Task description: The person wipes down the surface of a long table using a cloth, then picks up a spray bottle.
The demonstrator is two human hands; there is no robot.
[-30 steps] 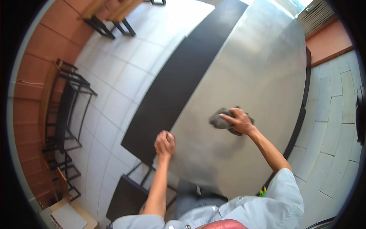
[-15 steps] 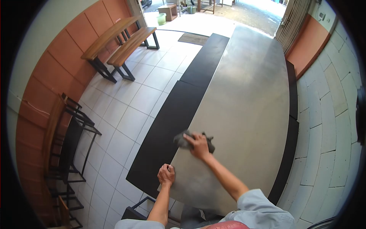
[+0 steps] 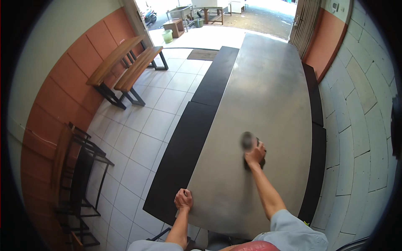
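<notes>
My right hand (image 3: 255,155) is closed on a dark grey cloth (image 3: 247,141), which is bunched under and around the fingers and partly blurred. It presses the cloth onto the long metal tabletop (image 3: 268,92), near the middle of its width. My left hand (image 3: 183,200) makes a fist at the left edge of the tabletop, close to the near corner. Its fingers are curled in, so whatever they may hold is hidden.
Black benches (image 3: 178,146) run along the table's left side, and another black bench (image 3: 317,163) lies between table and block wall (image 3: 351,125). Wooden benches (image 3: 140,69) stand by the orange wall. A dark chair (image 3: 81,175) is at the left. Beyond the doorway stands a green bucket (image 3: 167,36).
My right hand has swept the cloth rightward across the tabletop, from near the left edge to the middle. My left hand stays at the edge. The view has tilted up slightly.
</notes>
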